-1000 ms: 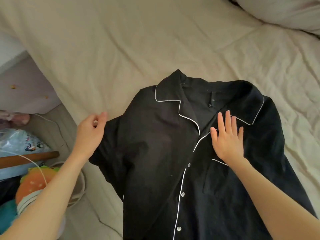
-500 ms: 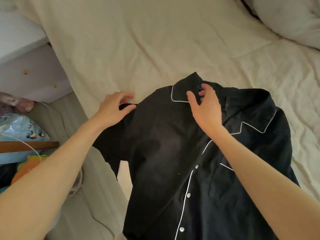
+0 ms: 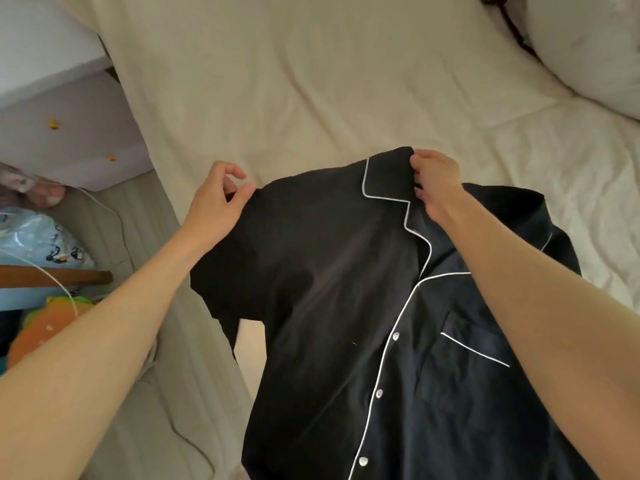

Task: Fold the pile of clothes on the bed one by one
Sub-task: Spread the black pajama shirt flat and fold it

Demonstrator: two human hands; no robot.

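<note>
The left hand pinches the black shirt at its left shoulder; the right hand pinches the collar (white-piped), farther right.

A black shirt with white piping lies front-up on a cream-sheeted bed, its placket buttoned and a piped chest pocket showing under the right forearm. The left hand pinches the shirt's shoulder seam near the sleeve; the fabric there appears lifted slightly off the sheet, though the angle makes this uncertain. The right hand grips the collar at its top edge, fingers curled over the fold. The sleeve below the left hand hangs past the mattress edge. A white pillow sits at upper right. Left of the bed stand a pale cabinet and a heap of colourful items on the floor.
</note>
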